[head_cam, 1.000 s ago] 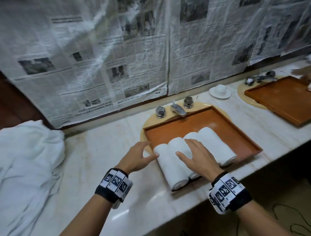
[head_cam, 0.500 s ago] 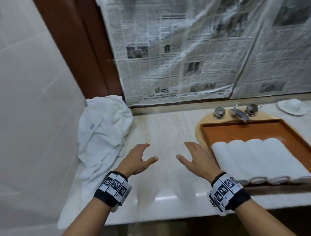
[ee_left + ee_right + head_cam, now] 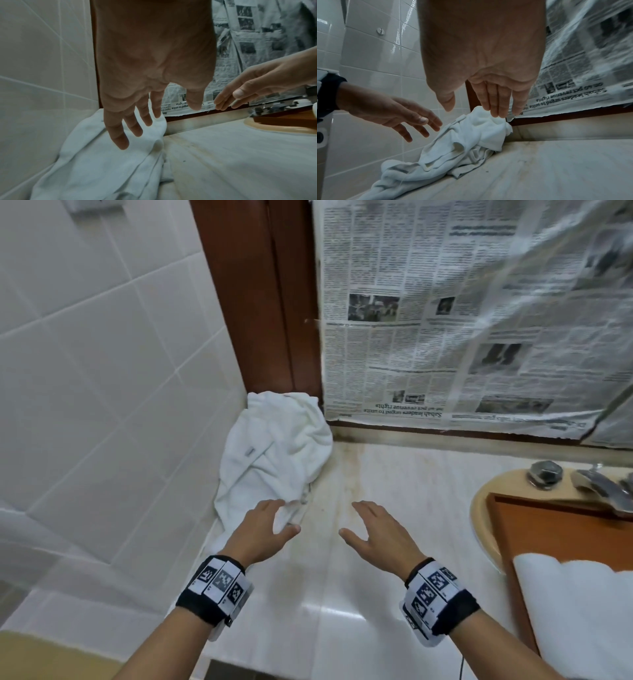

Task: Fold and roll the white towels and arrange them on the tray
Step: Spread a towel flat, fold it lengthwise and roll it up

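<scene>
Item: crumpled white towels [image 3: 274,450], soft terry heap in the corner of the pale marble counter [image 3: 394,508]. My left hand [image 3: 263,529] hovers over its edge, fingers spread, holding nothing; my right hand [image 3: 376,535] likewise (flat, fingers together). Rolled towels [image 3: 575,611] lie in the brown wooden tray [image 3: 555,529].

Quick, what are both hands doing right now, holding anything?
Left hand: open, holding nothing, above the towel pile.
Right hand: open, holding nothing.
</scene>
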Demonstrator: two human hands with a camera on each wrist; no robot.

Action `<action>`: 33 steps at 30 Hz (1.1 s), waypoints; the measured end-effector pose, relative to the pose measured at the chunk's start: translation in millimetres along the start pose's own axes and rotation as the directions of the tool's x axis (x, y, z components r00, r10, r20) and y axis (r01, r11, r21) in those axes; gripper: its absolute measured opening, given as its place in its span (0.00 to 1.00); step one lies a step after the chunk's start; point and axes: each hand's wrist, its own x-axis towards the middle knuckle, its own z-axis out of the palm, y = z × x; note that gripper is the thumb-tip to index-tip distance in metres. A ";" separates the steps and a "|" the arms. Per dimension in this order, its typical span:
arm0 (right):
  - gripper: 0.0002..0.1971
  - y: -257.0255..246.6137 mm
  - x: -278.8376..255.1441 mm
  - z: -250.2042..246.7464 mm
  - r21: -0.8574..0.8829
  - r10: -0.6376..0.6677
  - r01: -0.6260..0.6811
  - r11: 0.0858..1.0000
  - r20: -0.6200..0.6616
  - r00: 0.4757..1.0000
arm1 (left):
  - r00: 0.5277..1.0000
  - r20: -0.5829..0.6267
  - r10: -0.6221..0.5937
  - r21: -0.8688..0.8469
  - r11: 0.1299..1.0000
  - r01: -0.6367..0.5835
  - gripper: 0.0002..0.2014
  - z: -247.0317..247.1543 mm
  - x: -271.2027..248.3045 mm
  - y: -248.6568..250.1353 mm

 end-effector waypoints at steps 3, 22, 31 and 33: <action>0.35 -4.4 27.2 8.2 0.008 -0.052 0.052 0.999 0.020 0.998 | 0.999 -0.021 -0.040 0.012 0.999 0.040 0.38 -4.4 18.0 -16.8; 0.27 -89.0 202.2 28.7 -0.147 -0.384 0.377 0.915 -0.028 0.923 | 0.940 -0.336 -0.058 0.005 0.998 0.064 0.20 -52.0 121.8 -80.1; 0.24 -102.7 245.8 47.5 -0.236 -0.429 0.418 0.877 0.006 0.903 | 0.911 -0.410 -0.051 -0.035 0.999 0.041 0.13 -47.6 122.4 -86.3; 0.22 -105.8 249.4 49.8 -0.262 -0.423 0.405 0.876 -0.013 0.906 | 0.904 -0.422 -0.063 -0.074 0.997 0.035 0.11 -47.5 121.3 -83.1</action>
